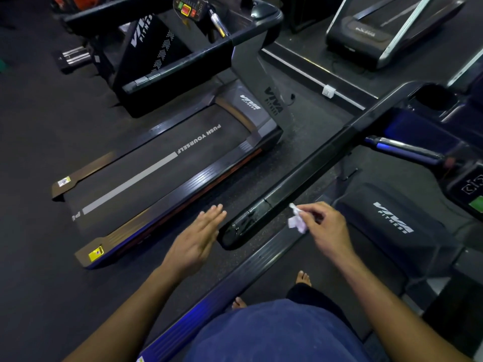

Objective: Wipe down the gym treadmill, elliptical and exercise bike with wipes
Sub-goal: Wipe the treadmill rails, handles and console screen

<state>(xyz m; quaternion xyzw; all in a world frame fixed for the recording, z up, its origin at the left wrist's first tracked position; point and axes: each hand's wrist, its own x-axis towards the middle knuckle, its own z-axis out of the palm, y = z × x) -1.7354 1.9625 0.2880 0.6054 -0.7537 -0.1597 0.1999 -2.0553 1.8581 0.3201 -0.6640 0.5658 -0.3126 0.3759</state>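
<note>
I stand on a black treadmill whose glossy left handrail (287,184) runs diagonally from lower centre to upper right. My right hand (324,226) pinches a small crumpled white wipe (296,220) just right of the handrail's near end, close to it but apart. My left hand (198,239) hovers flat with fingers together and extended, left of the rail's tip, holding nothing. The treadmill's motor cover (392,220) with white lettering lies to the right. A second treadmill (156,173) with a grey stripe on its belt stands on the left.
The console (467,189) of my treadmill sits at the right edge with a side grip bar (402,150). A third treadmill (379,35) stands at the top right. A dumbbell (74,56) lies on the dark rubber floor (39,152) at the upper left. My bare feet rest on the belt.
</note>
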